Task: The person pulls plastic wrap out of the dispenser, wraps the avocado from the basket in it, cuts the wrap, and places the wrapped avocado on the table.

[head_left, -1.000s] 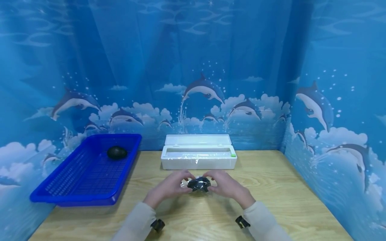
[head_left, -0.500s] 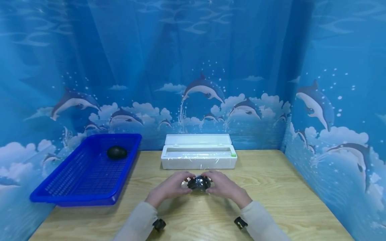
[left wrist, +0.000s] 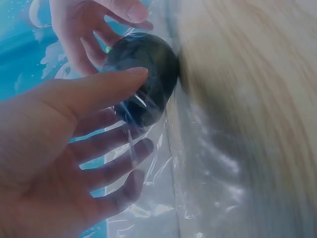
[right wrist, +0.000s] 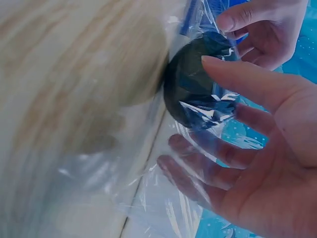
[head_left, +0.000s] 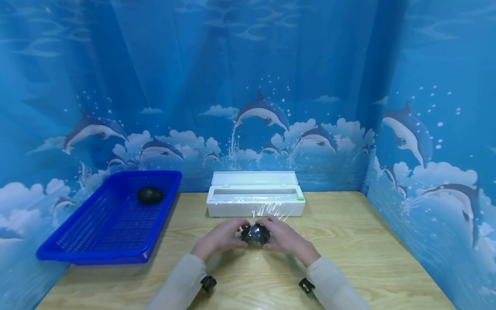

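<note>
A dark avocado (head_left: 255, 234) covered in clear cling film sits on the table at the centre of the head view. My left hand (head_left: 224, 237) holds it from the left, thumb over its near side and fingers behind. From the right, my right hand (head_left: 286, 239) holds it the same way. In the left wrist view the thumb presses the film-covered avocado (left wrist: 148, 59), while the lower fingers spread under loose film. The right wrist view shows glossy film creased over the avocado (right wrist: 185, 84). Shiny film (head_left: 269, 211) stretches back to a white cling film dispenser (head_left: 228, 210).
Behind the hands, the dispenser's lid (head_left: 253, 178) stands raised. A blue plastic basket (head_left: 97, 257) at the left holds another dark avocado (head_left: 150, 195). Blue dolphin-print curtains (head_left: 248, 86) border the wooden table (head_left: 360, 249) at the back and sides.
Both hands have drawn slightly inward and away from me around the avocado. The film over it looks smoother, and bright streaks in the film now fan out before the dispenser.
</note>
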Available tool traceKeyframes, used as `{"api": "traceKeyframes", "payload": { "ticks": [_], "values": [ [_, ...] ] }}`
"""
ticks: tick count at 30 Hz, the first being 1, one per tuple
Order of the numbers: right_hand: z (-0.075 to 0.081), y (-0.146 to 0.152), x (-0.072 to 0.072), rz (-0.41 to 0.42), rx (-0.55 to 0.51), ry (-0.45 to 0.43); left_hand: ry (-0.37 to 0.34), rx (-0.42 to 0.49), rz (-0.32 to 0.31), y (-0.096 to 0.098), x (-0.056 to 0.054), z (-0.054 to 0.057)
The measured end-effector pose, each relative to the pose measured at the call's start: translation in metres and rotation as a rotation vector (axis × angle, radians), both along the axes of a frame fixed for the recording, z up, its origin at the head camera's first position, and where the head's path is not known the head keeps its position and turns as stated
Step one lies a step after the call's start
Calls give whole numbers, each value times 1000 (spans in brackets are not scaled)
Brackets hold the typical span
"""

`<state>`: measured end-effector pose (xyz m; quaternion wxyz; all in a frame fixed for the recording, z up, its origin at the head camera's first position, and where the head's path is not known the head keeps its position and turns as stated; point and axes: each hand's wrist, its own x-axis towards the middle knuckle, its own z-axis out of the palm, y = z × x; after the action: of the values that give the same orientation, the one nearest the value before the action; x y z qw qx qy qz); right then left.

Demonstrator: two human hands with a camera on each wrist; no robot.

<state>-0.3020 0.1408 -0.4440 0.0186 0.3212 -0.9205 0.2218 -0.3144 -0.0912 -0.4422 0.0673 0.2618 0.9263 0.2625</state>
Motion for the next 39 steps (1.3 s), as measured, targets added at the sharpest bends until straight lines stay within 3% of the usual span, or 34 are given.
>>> {"api": "traceKeyframes", "payload": {
  "ticks": [6, 15, 21, 26, 30, 34, 39],
  "values": [
    [-3, 0, -5, -23, 2, -34, -11, 7, 21, 1, -5, -4],
    [0, 6, -16, -74, -94, -125, -8, -28, -18, 3, -18, -4],
    [-5, 8, -24, -78, -100, -135, -63, -64, -14, 5, -27, -4],
    [-8, 7, -30, -101, -108, -156, -108, -55, 33, 7, -29, 0],
    [-8, 7, -31, -105, -109, -159, -57, -33, 40, 8, -27, 3],
    [-6, 7, -30, -107, -105, -153, 2, 7, -6, 10, -27, 5],
    [-3, 5, -29, -61, -122, -115, 32, -1, -2, 12, -29, 2]
  ]
}}
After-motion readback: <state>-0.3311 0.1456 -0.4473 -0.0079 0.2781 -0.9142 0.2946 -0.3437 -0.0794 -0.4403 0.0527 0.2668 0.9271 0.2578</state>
